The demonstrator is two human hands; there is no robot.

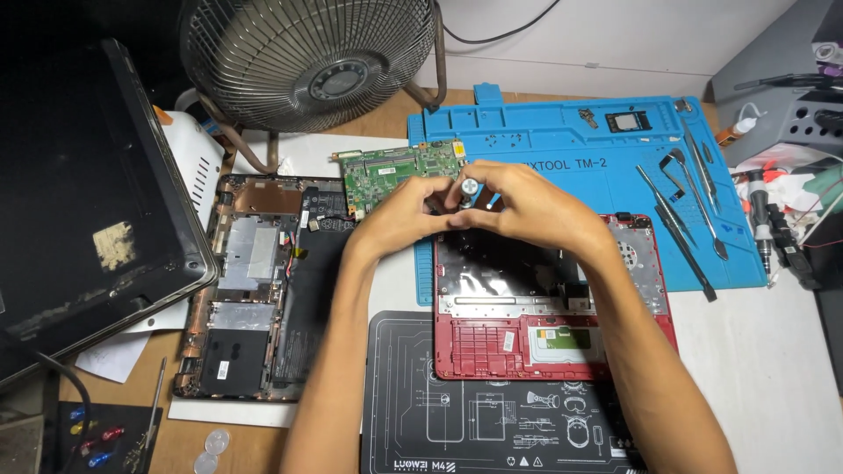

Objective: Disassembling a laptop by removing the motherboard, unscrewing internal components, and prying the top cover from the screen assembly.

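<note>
My left hand [406,215] and my right hand [518,206] meet above the top edge of a red laptop base [650,303] that lies open side up. Both hands pinch a small tool with a round silver and black cap [470,189], probably a precision screwdriver; its tip is hidden between the fingers. A green circuit board [382,171] lies just behind my left hand. The red base rests partly on a blue work mat [562,140] and partly on a black printed mat [413,412].
A second opened laptop base [255,290] lies to the left, with a dark laptop lid [79,202] beyond it. A metal fan [307,61] stands at the back. Tweezers and pry tools [685,211] lie on the blue mat's right. Coins [211,448] sit near the front.
</note>
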